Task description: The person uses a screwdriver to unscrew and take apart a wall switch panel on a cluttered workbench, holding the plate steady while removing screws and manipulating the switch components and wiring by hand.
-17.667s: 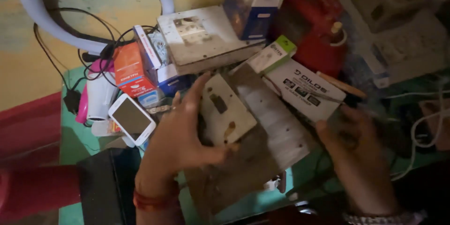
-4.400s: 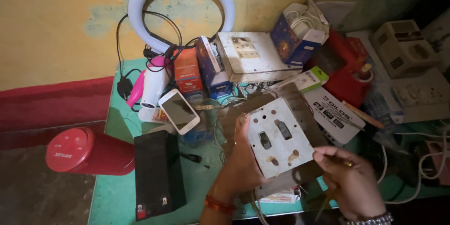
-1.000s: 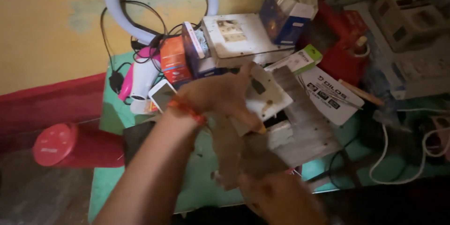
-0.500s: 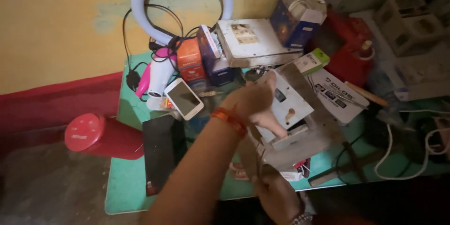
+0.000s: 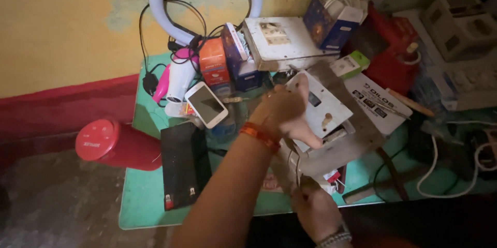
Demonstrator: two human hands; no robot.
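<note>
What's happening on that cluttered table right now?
A person's left hand grips a white switch plate, tilted up off its grey board. The right hand works at thin wires under the board's near edge. A white phone, a red cylinder and boxes lie around them on the green table.

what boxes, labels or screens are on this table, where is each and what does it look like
Phone: left of the left hand, white rim, dark blank screen.
Orange box: behind the phone, small, upright.
Blue box: right of the orange box, upright, white side.
Dark blue carton: back centre-right, open, white cables inside.
White flat box: right of the switch plate, dark print.
Green-and-white box: small, behind that plate.
</note>
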